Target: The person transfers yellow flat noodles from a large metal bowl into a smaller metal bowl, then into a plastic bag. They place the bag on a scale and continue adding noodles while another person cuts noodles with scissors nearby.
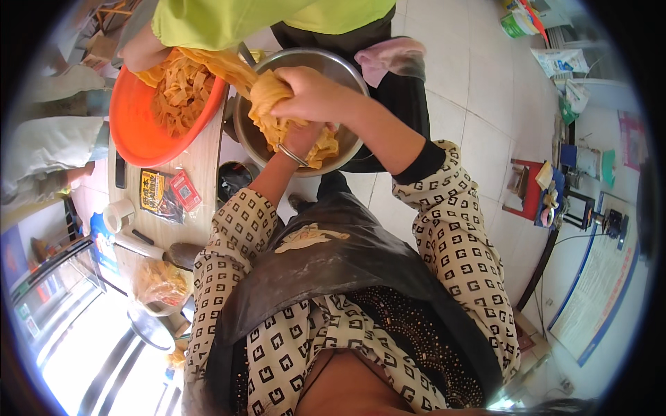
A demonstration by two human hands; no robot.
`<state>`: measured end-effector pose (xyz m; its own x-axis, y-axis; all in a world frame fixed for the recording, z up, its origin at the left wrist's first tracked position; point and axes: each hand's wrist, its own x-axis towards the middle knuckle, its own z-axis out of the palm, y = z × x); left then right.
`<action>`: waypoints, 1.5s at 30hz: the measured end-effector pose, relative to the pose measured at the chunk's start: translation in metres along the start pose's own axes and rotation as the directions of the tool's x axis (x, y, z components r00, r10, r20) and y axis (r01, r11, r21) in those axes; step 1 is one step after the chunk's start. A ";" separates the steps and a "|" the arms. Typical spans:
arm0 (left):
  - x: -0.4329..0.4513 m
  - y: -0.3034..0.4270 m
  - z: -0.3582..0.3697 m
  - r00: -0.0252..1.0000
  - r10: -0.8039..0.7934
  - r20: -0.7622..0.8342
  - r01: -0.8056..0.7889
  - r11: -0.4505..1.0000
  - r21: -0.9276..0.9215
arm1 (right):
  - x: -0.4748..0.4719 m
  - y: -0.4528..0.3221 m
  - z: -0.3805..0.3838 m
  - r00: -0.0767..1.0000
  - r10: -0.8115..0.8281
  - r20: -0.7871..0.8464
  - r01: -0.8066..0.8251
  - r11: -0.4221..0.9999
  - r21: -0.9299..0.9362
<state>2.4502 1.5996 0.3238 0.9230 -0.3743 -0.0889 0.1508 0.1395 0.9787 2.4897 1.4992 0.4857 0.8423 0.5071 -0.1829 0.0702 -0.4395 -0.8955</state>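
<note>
A long, bunched yellow-orange sheet (270, 93) stretches from an orange plastic basin (132, 132) into a steel bowl (338, 65). Whether it is cloth or a food sheet I cannot tell. My right hand (312, 93) grips its thick twisted fold above the bowl. Below it, my left hand (303, 136), with a bangle at the wrist, is on the lower part inside the bowl; its fingers are mostly hidden. Wide, flat orange-tan strips (182, 101) fill the basin. Another person's hand (145, 54) is at the basin's far rim, by the sheet's other end.
Across from me stands a person in a yellow-green top (223, 21). A pink cloth (390, 57) hangs beside the bowl. On the wooden table (200, 229) lie a phone (120, 171), a black packet (158, 195), a red card (184, 191) and a plastic tub (119, 216). A filled plastic bag (160, 283) stands nearer.
</note>
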 end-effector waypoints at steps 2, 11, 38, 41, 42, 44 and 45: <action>0.000 0.024 0.000 0.989 -0.112 0.095 0.136 0.944 -0.300 | -0.016 0.026 -0.027 0.986 -0.166 0.035 0.161 0.981 0.107; -0.002 0.142 0.021 0.999 -0.028 0.030 0.032 0.071 -0.997 | -0.070 0.185 0.052 0.982 0.018 -0.190 -0.026 0.999 -0.036; -0.001 0.065 -0.038 0.999 -0.026 0.045 0.052 0.563 -0.825 | -0.092 0.202 -0.015 0.914 0.300 -0.275 0.068 0.553 0.831; -0.002 0.091 -0.015 0.995 -0.104 0.011 0.081 0.703 -0.707 | -0.075 0.217 -0.011 0.877 0.421 -0.230 -0.261 0.822 0.506; -0.005 0.096 -0.010 0.997 -0.077 0.000 0.061 0.794 -0.605 | -0.070 0.220 -0.013 0.899 0.359 -0.252 -0.135 0.773 0.619; -0.008 0.105 -0.004 0.990 -0.082 -0.113 0.040 0.943 -0.332 | -0.064 0.220 -0.022 0.926 0.301 -0.227 -0.040 0.679 0.733; -0.008 0.108 -0.003 0.984 0.157 -0.080 -0.163 0.984 -0.075 | -0.060 0.214 -0.027 0.938 0.301 -0.172 -0.074 0.658 0.749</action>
<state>2.4603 1.6201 0.4301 0.9605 -0.2733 0.0517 0.0242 0.2672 0.9633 2.4685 1.3542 0.3161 0.9030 0.2163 -0.3711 -0.4164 0.2289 -0.8799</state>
